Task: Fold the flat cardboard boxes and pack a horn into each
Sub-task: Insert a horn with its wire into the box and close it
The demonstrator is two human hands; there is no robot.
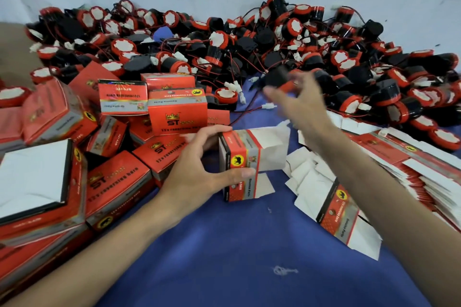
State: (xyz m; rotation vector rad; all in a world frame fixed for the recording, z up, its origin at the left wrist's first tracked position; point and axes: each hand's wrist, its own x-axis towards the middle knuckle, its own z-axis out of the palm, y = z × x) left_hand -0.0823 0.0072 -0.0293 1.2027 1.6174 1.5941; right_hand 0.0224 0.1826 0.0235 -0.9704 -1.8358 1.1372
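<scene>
My left hand [199,164] grips a folded red cardboard box [245,162] with its white flaps standing open toward the right. My right hand [299,104] is blurred, stretched out over the near edge of the horn pile [249,40], its fingers closing around a black horn [277,80] with a red rim. Whether it lifts the horn I cannot tell. A red wire with a white plug [268,106] lies just under that hand.
Closed red boxes [177,109] are piled at the left. Flat unfolded boxes [389,154] lie stacked at the right, one loose flat box [341,217] nearer me. A blue cloth [237,257] covers the surface. A pale wall stands behind the horns.
</scene>
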